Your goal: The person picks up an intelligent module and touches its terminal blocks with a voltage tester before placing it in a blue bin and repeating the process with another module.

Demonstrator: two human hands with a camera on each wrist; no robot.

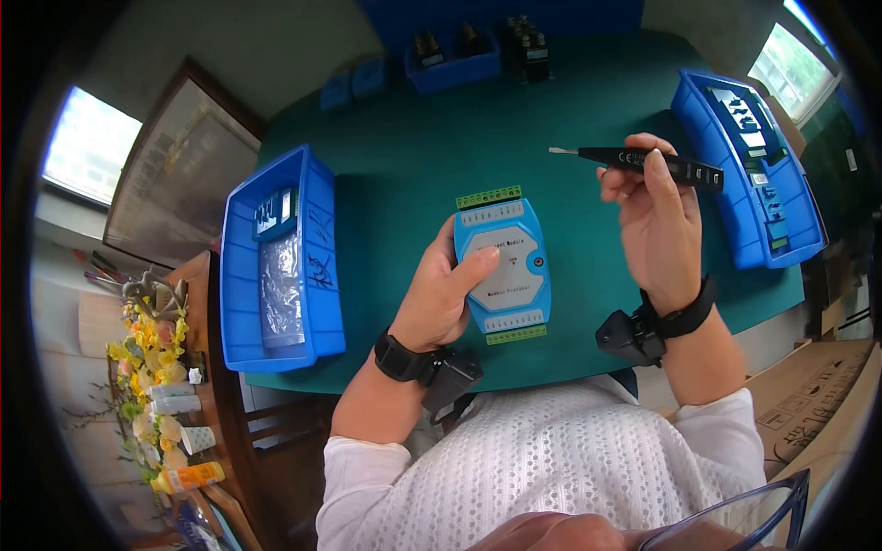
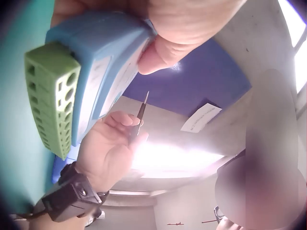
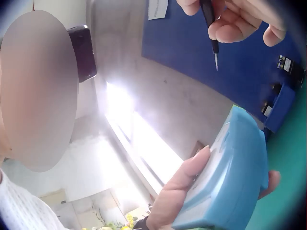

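Module (image 1: pixel 513 285) btwn L thumb (image 3: pixel 194 165), fingers (image 3: pixel 272 181)

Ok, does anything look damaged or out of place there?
Nothing stands out: the blue module in the left hand shows no visible damage, green terminal strips line both ends, and the right hand holds the screwdriver clear of it.

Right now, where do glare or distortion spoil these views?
Head view: strong fisheye bending, black corners, left window nearly white; left wrist view: white glare beside the right hand; right wrist view: a bright streak above the left hand.
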